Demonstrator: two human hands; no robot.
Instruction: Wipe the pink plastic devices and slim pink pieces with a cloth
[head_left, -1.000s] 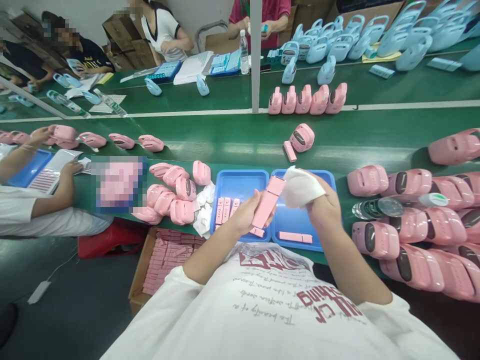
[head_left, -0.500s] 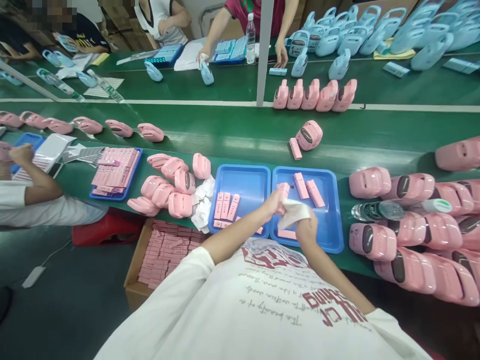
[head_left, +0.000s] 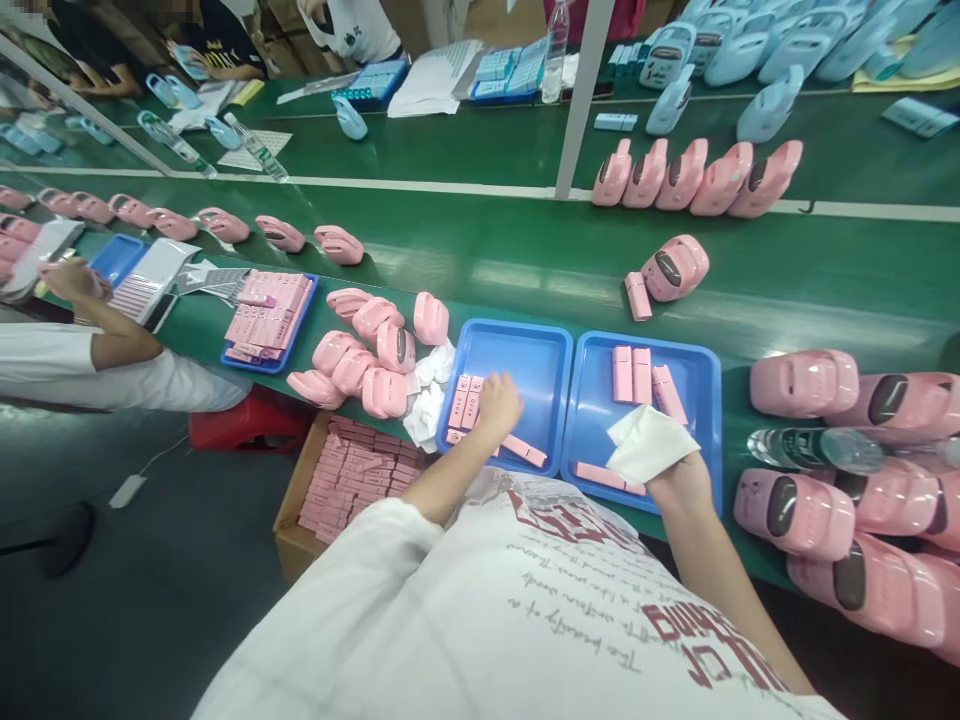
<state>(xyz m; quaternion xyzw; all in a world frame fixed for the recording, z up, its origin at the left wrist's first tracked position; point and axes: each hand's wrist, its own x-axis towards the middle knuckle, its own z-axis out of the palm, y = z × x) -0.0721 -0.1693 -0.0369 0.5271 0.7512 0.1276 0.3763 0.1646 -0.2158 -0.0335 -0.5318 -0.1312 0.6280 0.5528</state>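
Note:
My left hand (head_left: 500, 403) is over the left blue tray (head_left: 536, 345), fingers curled down beside small pink oblong blocks (head_left: 465, 400). Its fingertips are hidden, so what it grips is unclear. More pink blocks lie near that tray's front edge. A white cloth (head_left: 651, 443) is held in my right hand (head_left: 681, 482), above the front of the right blue tray (head_left: 705, 400). Behind the cloth, three pink blocks (head_left: 642, 375) lie in this tray, and others (head_left: 600, 474) rest along its near side, partly covered by the cloth.
Pink handled casings (head_left: 386, 392) and crumpled white cloths (head_left: 427, 400) lie left of the trays. More casings (head_left: 802, 383) and a water bottle (head_left: 817, 448) are at right. A carton of pink blocks (head_left: 352, 475) stands below the table edge. A co-worker's hand (head_left: 75, 280) is far left.
My left hand has left the cloth and moved left to the other tray. The pink block it held now lies in the right tray. My right hand keeps the cloth. The view has shifted.

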